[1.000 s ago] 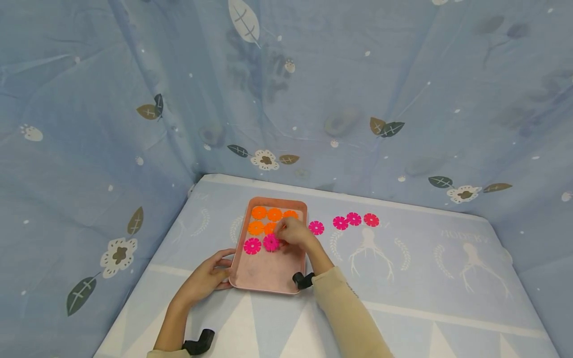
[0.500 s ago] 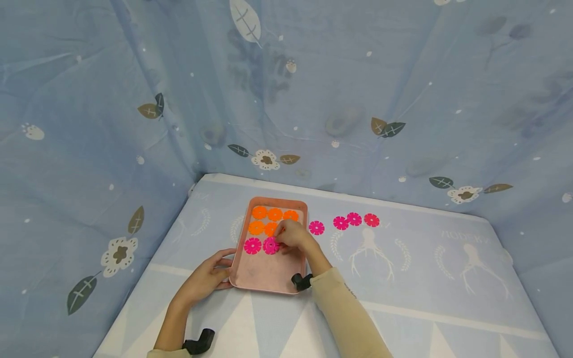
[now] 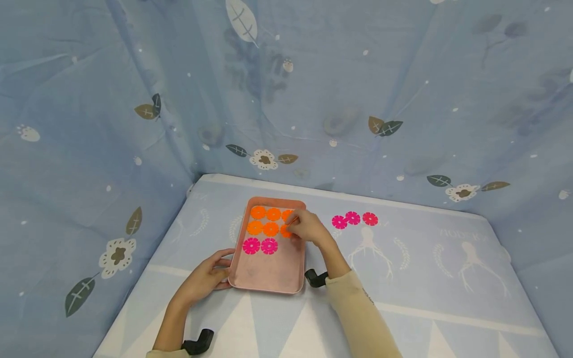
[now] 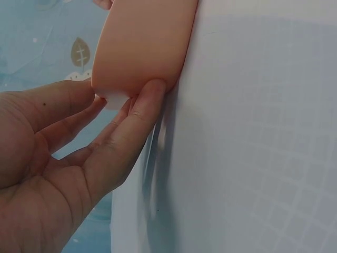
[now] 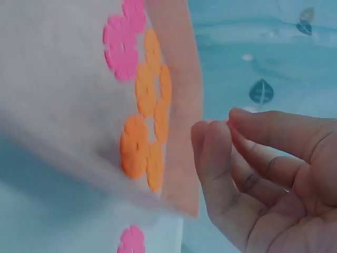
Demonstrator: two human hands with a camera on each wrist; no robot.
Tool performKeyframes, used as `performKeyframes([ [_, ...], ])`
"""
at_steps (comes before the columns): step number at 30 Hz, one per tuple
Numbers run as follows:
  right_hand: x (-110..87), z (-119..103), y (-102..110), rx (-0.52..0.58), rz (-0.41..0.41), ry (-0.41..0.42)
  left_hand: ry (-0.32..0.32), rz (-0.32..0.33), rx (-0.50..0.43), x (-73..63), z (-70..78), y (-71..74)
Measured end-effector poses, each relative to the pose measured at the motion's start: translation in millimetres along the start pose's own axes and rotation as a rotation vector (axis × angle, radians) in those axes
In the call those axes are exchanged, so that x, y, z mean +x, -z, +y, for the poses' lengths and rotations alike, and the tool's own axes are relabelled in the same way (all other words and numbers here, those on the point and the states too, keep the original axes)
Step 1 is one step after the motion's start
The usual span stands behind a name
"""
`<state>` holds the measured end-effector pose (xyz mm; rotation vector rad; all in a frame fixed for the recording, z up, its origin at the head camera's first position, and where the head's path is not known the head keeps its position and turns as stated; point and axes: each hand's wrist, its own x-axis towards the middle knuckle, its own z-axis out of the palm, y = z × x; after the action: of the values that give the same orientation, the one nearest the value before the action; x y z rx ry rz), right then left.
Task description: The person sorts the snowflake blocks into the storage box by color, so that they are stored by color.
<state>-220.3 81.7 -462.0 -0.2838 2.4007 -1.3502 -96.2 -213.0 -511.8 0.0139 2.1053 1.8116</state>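
A shallow pink tray [image 3: 268,273] holds several orange notched discs [image 3: 258,212] in two rows and two pink notched discs [image 3: 269,246] below them. My left hand [image 3: 203,278] is at the tray's left side; in the left wrist view its fingertips [image 4: 151,90] touch the outer wall at a rounded corner. My right hand [image 3: 309,227] is over the tray's right edge, its fingers loosely bent, tips close together and nothing visible between them. In the right wrist view a pink disc [image 5: 131,243] lies on the table just outside the tray; the right hand hides it in the head view.
Several pink and red discs [image 3: 352,218] lie on the pale blue patterned tabletop [image 3: 425,278] right of the tray. Blue printed fabric [image 3: 313,89] hangs behind and to the left of the table. Black wrist mounts [image 3: 199,342] sit on both wrists.
My right hand has let go of the second pink disc, now flat in the tray, and moved right and up to the tray's right edge. The left hand stays put.
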Motion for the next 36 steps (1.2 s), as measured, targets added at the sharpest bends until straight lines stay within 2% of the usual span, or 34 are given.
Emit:
performKeyframes([
  [7,-12.9,23.5,28.7,0.131,0.052,-0.043,0.003,0.001,-0.001,0.6,0.5,-0.3],
  [12,-21.0,47.3,50.6,0.156,0.090,-0.072,-0.001,-0.002,0.000,0.8,0.7,-0.3],
  [22,-33.0,89.0,90.3,0.132,0.197,-0.087,-0.007,-0.004,-0.001,0.7,-1.1,-0.2],
  [30,-41.0,109.4,116.2,0.077,0.288,-0.086,-0.015,-0.009,-0.006,0.5,-1.7,0.4],
  [36,-41.8,124.4,127.9,0.030,0.371,-0.128,-0.015,-0.015,-0.010,-0.1,0.0,-0.1],
])
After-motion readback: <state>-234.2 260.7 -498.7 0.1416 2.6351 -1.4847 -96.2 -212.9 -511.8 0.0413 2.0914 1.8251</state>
